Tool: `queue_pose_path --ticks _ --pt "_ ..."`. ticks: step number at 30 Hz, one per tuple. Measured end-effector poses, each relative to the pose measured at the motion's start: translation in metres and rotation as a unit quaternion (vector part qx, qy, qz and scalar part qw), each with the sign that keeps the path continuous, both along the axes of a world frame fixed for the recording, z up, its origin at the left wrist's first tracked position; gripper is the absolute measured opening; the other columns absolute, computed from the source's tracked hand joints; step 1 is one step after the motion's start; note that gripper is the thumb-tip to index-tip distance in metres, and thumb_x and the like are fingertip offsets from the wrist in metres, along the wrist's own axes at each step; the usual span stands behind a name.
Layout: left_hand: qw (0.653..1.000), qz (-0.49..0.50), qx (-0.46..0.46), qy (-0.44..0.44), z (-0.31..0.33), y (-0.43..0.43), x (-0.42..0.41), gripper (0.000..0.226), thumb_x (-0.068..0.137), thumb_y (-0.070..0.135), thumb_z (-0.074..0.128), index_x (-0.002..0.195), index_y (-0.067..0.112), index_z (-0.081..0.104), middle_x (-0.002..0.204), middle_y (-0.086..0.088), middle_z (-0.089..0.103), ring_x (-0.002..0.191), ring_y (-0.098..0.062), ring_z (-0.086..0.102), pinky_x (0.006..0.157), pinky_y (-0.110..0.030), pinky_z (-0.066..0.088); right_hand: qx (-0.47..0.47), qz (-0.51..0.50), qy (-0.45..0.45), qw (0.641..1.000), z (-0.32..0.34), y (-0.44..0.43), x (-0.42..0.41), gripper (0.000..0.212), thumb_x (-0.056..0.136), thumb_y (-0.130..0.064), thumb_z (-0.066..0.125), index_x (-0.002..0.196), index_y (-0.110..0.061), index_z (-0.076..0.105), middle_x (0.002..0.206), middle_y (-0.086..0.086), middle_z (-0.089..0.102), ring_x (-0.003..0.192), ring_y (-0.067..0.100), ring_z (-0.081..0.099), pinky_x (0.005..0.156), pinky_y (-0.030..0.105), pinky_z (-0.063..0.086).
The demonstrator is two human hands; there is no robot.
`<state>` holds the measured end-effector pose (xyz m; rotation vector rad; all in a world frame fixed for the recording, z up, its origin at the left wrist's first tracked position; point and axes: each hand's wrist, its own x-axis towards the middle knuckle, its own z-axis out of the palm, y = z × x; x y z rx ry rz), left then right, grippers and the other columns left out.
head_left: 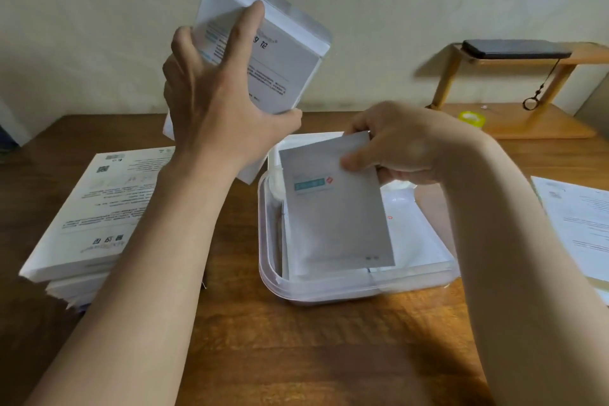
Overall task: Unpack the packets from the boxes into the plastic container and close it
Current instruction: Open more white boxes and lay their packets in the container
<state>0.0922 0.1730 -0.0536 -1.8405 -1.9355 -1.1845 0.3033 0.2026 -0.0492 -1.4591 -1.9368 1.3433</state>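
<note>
- A stack of white boxes [95,214] lay at the left of the counter [263,339]; its print was too small to read.
- The left hand [217,102] gripped an open white box [263,53], raised above the counter; its text was blurred.
- The right hand [395,148] pinched a grey packet [336,214] by its top corner, over the clear plastic container [329,290]. A teal label band showed, illegible.
- Printed sheets [580,224] lay at the far right.

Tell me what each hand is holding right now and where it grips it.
Left hand holds an opened white box by its lower end. Right hand has its grip on a packet at its top right corner, over the plastic container.
</note>
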Motion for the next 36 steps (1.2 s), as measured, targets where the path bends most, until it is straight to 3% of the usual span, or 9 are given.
queue_pose_path --ticks 5,11,14,16,19,21,26,31,36 --pt "1.0 -0.006 0.004 -0.003 -0.002 0.001 -0.001 0.103 0.064 0.06 0.073 0.152 0.048 0.022 0.148 -0.018 0.029 0.131 -0.042 0.034 0.104 -0.058 0.045 0.002 0.023 -0.1 0.995 -0.004 -0.008 -0.019 0.011 0.089 -0.001 0.071 0.097 -0.006 0.065 0.096 0.014 0.075 0.081 0.025 0.076 0.075 0.038 0.064" --pt "1.0 -0.018 0.004 0.014 -0.002 0.001 0.004 0.104 0.065 0.059 0.075 0.154 0.045 0.024 0.149 -0.02 0.028 0.132 -0.041 0.033 0.103 -0.056 0.045 0.097 0.067 -0.312 0.943 -0.006 -0.016 -0.027 0.034 0.081 -0.024 0.082 0.112 -0.022 0.066 0.089 0.005 0.075 0.068 0.017 0.074 0.071 0.032 0.064" --pt "0.999 -0.017 0.004 0.03 -0.003 0.002 0.004 0.104 0.064 0.061 0.073 0.154 0.044 0.023 0.15 -0.021 0.028 0.133 -0.041 0.033 0.104 -0.057 0.045 0.108 0.09 -0.347 0.927 -0.003 -0.022 -0.03 0.041 0.084 -0.025 0.079 0.122 -0.024 0.063 0.101 0.003 0.074 0.076 0.015 0.072 0.074 0.028 0.061" --pt "0.999 -0.017 0.006 0.033 -0.003 0.002 0.004 0.104 0.064 0.062 0.073 0.154 0.044 0.024 0.15 -0.022 0.028 0.133 -0.042 0.034 0.103 -0.057 0.045 0.152 0.096 -0.39 0.903 0.001 -0.025 -0.031 0.048 0.085 -0.028 0.078 0.13 -0.025 0.061 0.124 -0.001 0.065 0.101 0.019 0.065 0.091 0.033 0.053" --pt "0.999 -0.02 0.006 0.029 -0.003 0.002 0.003 0.104 0.065 0.061 0.074 0.155 0.043 0.025 0.15 -0.022 0.028 0.133 -0.041 0.033 0.103 -0.057 0.045 0.215 0.092 -0.403 0.885 0.006 -0.03 -0.031 0.054 0.085 -0.03 0.079 0.134 -0.025 0.058 0.131 -0.004 0.058 0.114 0.021 0.054 0.093 0.032 0.044" --pt "0.999 -0.02 0.004 0.034 -0.003 0.002 0.004 0.104 0.065 0.061 0.074 0.155 0.043 0.024 0.15 -0.022 0.028 0.133 -0.042 0.033 0.104 -0.057 0.045 0.2 0.132 -0.402 0.884 0.005 -0.033 -0.035 0.059 0.083 -0.033 0.08 0.137 -0.029 0.055 0.124 -0.006 0.058 0.107 0.018 0.053 0.09 0.03 0.042" --pt "0.999 -0.024 -0.001 0.038 -0.002 0.001 0.005 0.106 0.065 0.059 0.077 0.155 0.043 0.024 0.151 -0.022 0.027 0.134 -0.042 0.032 0.104 -0.057 0.044 0.139 0.254 -0.435 0.853 -0.012 -0.039 -0.048 0.081 0.082 -0.04 0.08 0.152 -0.039 0.038 0.15 -0.011 0.046 0.137 0.019 0.043 0.112 0.036 0.034" --pt "0.999 -0.022 -0.004 0.044 -0.001 0.0 0.006 0.105 0.065 0.058 0.079 0.155 0.043 0.025 0.151 -0.021 0.027 0.134 -0.042 0.033 0.105 -0.057 0.043 0.132 0.318 -0.472 0.812 -0.021 -0.042 -0.06 0.089 0.081 -0.039 0.081 0.155 -0.039 0.031 0.154 -0.011 0.041 0.14 0.02 0.04 0.113 0.04 0.038" --pt "0.998 -0.029 -0.013 0.05 -0.001 -0.001 0.008 0.106 0.064 0.056 0.08 0.154 0.045 0.024 0.149 -0.02 0.028 0.132 -0.042 0.033 0.106 -0.056 0.042 0.151 0.313 -0.5 0.793 -0.024 -0.049 -0.069 0.084 0.08 -0.031 0.083 0.15 -0.027 0.038 0.14 0.0 0.049 0.106 0.02 0.051 0.094 0.038 0.049"
